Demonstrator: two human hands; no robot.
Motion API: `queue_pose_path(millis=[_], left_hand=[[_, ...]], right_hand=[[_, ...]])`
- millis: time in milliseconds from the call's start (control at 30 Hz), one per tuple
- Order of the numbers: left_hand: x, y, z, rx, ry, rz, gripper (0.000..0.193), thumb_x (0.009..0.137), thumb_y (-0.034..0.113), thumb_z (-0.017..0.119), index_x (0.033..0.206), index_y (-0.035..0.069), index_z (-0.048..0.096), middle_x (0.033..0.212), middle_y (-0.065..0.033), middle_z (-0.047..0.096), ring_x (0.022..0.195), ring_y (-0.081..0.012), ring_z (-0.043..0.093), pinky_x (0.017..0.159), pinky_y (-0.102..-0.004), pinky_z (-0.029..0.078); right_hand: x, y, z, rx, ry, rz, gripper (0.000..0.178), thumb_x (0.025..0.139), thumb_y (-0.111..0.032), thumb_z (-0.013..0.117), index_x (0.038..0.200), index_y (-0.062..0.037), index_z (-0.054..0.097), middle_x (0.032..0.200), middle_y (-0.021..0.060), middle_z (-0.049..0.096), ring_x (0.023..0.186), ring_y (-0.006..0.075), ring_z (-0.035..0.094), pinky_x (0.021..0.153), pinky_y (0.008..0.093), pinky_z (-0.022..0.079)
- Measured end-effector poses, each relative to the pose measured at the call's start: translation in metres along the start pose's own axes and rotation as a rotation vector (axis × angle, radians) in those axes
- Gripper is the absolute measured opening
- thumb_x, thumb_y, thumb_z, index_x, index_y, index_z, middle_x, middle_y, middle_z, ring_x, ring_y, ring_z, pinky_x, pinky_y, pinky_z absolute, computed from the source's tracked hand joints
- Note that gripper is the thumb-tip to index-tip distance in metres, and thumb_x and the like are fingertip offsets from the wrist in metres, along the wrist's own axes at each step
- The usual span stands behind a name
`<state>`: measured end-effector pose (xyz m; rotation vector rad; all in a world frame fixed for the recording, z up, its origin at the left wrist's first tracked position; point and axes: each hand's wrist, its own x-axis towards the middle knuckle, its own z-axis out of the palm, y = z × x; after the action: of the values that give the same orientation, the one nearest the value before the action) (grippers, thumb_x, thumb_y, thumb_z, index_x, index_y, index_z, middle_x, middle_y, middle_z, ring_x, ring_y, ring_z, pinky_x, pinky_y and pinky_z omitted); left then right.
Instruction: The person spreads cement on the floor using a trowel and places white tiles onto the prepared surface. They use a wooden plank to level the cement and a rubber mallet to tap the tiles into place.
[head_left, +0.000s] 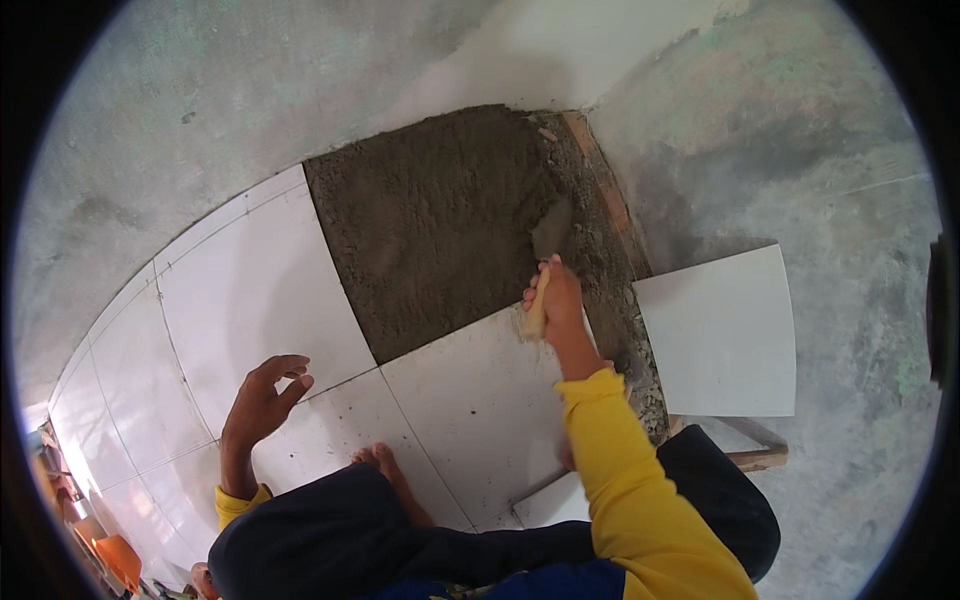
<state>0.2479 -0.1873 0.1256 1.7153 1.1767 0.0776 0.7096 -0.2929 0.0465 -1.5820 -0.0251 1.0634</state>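
My right hand (563, 305) is closed around the pale wooden handle of a trowel (552, 230). Its blade rests at the right side of a bed of dark wet mortar (415, 225), where some mortar is heaped by the blade. My left hand (265, 402) hovers over the white floor tiles (250, 280) on the left, thumb and fingers apart and curved, with nothing in it. The mortar fills a corner patch between the laid tiles and the walls. Just below it lies a dusty white tile (475, 385).
A loose white tile (720, 335) leans at the right wall, with a piece of wood (757, 459) below it. Rubble and a reddish brick strip (607, 200) line the patch's right edge. Grey plastered walls (770, 150) meet at the far corner. An orange object (118, 560) is at lower left.
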Motion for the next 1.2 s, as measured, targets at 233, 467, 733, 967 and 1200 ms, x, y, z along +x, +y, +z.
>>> queue_pose_path(millis=[233, 467, 733, 967, 1200], left_hand=[[-0.011, -0.017, -0.002, 0.021, 0.028, 0.015, 0.03, 0.1, 0.02, 0.074, 0.124, 0.003, 0.071, 0.115, -0.0127, 0.077, 0.108, -0.0233, 0.074, 0.08, -0.0355, 0.055], [-0.008, -0.009, 0.0, -0.019, 0.021, -0.023, 0.03, 0.1, 0.02, 0.074, 0.124, 0.003, 0.071, 0.115, -0.0126, 0.077, 0.108, -0.0229, 0.074, 0.077, -0.0341, 0.055], [-0.011, -0.019, -0.005, -0.006, 0.036, 0.006, 0.031, 0.1, 0.022, 0.074, 0.124, 0.003, 0.071, 0.114, -0.0146, 0.076, 0.108, -0.0257, 0.074, 0.075, -0.0358, 0.057], [-0.012, -0.024, -0.01, 0.024, 0.041, 0.027, 0.032, 0.101, 0.026, 0.073, 0.124, 0.003, 0.071, 0.117, -0.0152, 0.076, 0.107, -0.0269, 0.075, 0.073, -0.0356, 0.058], [-0.01, -0.022, -0.013, 0.025, 0.037, -0.011, 0.035, 0.101, 0.029, 0.073, 0.124, 0.002, 0.071, 0.118, -0.0162, 0.076, 0.107, -0.0289, 0.074, 0.075, -0.0365, 0.058]], right_hand=[[0.035, 0.02, 0.108, 0.256, 0.05, 0.016, 0.034, 0.113, -0.041, 0.047, 0.116, -0.0069, 0.048, 0.093, 0.0118, 0.053, 0.072, 0.0246, 0.059, 0.063, 0.0449, 0.057], [0.121, -0.061, 0.174, -0.239, -0.08, -0.01, 0.042, 0.112, -0.04, 0.049, 0.111, 0.0023, 0.051, 0.092, 0.0146, 0.057, 0.078, 0.0276, 0.064, 0.067, 0.0477, 0.058], [0.1, -0.047, 0.068, -1.524, -0.176, -0.519, 0.051, 0.108, -0.041, 0.054, 0.13, 0.0043, 0.058, 0.112, 0.0305, 0.071, 0.088, 0.0412, 0.076, 0.069, 0.0489, 0.061], [0.099, -0.101, 0.06, -1.678, 0.193, -0.829, 0.042, 0.105, -0.031, 0.059, 0.133, 0.0004, 0.058, 0.118, 0.0272, 0.069, 0.104, 0.0387, 0.073, 0.084, 0.0521, 0.059], [0.093, -0.125, 0.129, -1.84, -0.024, -1.503, 0.04, 0.097, -0.018, 0.069, 0.135, -0.0103, 0.063, 0.117, 0.0118, 0.064, 0.113, 0.0323, 0.065, 0.087, 0.047, 0.056]])
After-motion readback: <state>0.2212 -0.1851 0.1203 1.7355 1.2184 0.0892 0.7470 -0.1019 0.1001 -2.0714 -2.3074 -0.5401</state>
